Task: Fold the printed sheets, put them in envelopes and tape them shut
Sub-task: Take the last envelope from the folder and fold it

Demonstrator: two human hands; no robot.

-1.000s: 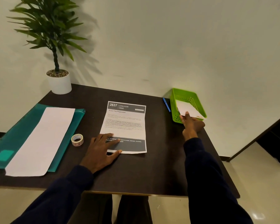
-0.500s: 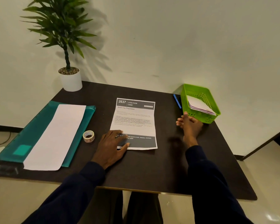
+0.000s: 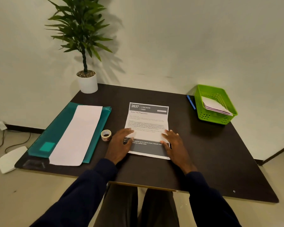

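Partly beneath fingers (image 3: 127, 131) of left hand (image 3: 120, 145), right hand (image 3: 175, 145): printed sheet (image 3: 147, 122).

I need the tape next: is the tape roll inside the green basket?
No, the tape roll sits on the table just beside the left hand, far from the green basket.

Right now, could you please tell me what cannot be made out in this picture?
All in the head view:
Sheet body text: too small and blurred to read.
Its dark lower band: both ends of the lines are covered by the left hand and right hand.
Envelopes: the count is hidden by their overlap and the basket wall.
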